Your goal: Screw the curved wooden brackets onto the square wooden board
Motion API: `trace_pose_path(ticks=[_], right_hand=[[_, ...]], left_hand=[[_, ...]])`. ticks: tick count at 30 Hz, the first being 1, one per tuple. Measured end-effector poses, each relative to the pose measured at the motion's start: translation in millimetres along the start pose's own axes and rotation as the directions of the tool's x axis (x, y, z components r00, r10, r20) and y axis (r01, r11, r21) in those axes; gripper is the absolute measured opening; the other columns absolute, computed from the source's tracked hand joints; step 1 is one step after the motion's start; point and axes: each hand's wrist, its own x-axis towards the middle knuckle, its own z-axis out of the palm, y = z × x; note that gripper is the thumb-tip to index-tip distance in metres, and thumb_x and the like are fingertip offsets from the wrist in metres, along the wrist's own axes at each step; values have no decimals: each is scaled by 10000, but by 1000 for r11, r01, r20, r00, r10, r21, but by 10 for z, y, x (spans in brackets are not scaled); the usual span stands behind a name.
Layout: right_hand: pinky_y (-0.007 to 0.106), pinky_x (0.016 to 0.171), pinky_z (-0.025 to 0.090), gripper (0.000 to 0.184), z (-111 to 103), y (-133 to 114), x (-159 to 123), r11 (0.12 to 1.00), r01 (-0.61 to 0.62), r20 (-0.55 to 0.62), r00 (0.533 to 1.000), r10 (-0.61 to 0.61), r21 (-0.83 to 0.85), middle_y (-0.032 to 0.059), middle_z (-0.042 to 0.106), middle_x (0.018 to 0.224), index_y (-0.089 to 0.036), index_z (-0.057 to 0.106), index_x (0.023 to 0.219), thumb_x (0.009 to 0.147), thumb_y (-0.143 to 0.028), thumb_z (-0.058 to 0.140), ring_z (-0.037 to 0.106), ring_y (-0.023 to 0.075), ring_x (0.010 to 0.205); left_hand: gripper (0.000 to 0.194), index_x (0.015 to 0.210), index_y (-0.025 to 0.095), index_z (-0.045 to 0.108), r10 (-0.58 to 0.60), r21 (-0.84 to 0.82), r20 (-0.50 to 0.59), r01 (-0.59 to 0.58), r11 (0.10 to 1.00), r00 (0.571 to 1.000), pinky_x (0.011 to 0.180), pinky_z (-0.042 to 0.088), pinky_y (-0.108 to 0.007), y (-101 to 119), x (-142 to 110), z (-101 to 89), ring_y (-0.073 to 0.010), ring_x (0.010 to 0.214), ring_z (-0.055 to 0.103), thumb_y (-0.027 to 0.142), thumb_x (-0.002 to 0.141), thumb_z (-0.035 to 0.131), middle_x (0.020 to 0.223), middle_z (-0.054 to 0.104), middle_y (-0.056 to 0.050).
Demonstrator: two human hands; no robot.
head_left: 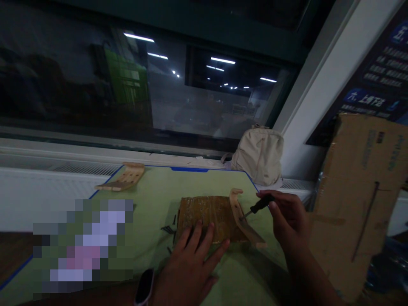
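A flat brown block wrapped in clear tape [204,208] lies on the green tabletop. My left hand [199,255] rests on its near side, fingers spread. Against the block's right edge stands a curved wooden piece with holes [237,208]. My right hand [288,216] grips a black-handled screwdriver [262,204], whose tip meets the wooden piece near one of its holes. Whether a screw sits under the tip is too small to tell. Several dark screws [167,229] lie just left of the block.
A second curved wooden piece [127,177] lies at the table's far left corner. Behind the table a beige backpack [259,155] leans by the window. A large cardboard sheet [357,191] stands at the right. Something blurred out covers part of the table's left.
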Motion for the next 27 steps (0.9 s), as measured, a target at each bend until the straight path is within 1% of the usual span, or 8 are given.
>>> trace_pose_path(ticks=[5,10,12,16,18,23,25,27], right_hand=[[286,632,623,178,18,44,-23,994,54,-20,998,-56,-94,32,731,897,-242,669,1029,867,-184,716,730,157,746],[226,605,563,133,-44,65,14,958,98,-106,986,-130,-269,16,638,826,-232,704,918,816,-167,761,652,134,747],[263,666,586,106,-64,44,16,966,98,-62,991,-116,-241,39,661,879,-237,729,960,858,-207,723,673,156,815],[396,926,595,265,-49,52,-35,983,58,78,996,-45,-173,96,727,1146,-266,717,1189,940,-257,629,704,221,1090],[410,936,603,292,-35,106,-52,990,-3,67,998,13,-143,88,742,1183,-283,694,1227,942,-256,634,730,223,1083],[299,625,622,235,-59,234,9,986,-131,-87,989,123,-99,26,754,828,-241,697,1056,842,-311,767,749,172,682],[230,507,554,250,-70,231,39,982,-134,-148,982,114,-136,-23,677,683,-232,682,971,780,-309,824,674,131,556],[203,501,530,267,-66,203,50,982,-80,-187,981,47,-172,-28,651,699,-232,671,914,734,-294,859,650,115,575]], left_hand=[[932,1585,354,312,0,-11,25,0,1000,1000,1020,432,-641,15,15,-9,-466,1343,499,346,810,830,1573,431,-178],[804,1614,380,191,-24,-87,-1,24,996,1000,1083,376,-640,-3,-32,66,-443,1425,403,529,955,627,1630,344,-149],[798,1614,387,180,-28,-98,9,28,995,1000,1092,369,-642,-2,-34,56,-442,1437,387,522,962,619,1637,330,-143],[908,1601,375,252,-22,-59,109,28,998,994,1062,397,-664,16,16,-39,-471,1402,428,340,861,779,1607,376,-168],[946,1595,371,275,-18,-44,122,24,999,992,1051,401,-675,23,39,-66,-483,1392,436,276,822,811,1602,380,-176],[940,1603,372,245,-21,-48,63,24,999,998,1056,393,-667,11,5,33,-476,1391,437,325,845,798,1616,357,-174],[898,1614,375,190,-22,-63,16,23,998,1000,1078,374,-661,2,-29,88,-463,1419,403,409,901,735,1632,330,-165],[862,1620,373,147,-19,-75,-22,18,997,1000,1094,359,-660,-3,-44,104,-455,1441,372,465,942,670,1642,310,-162]])
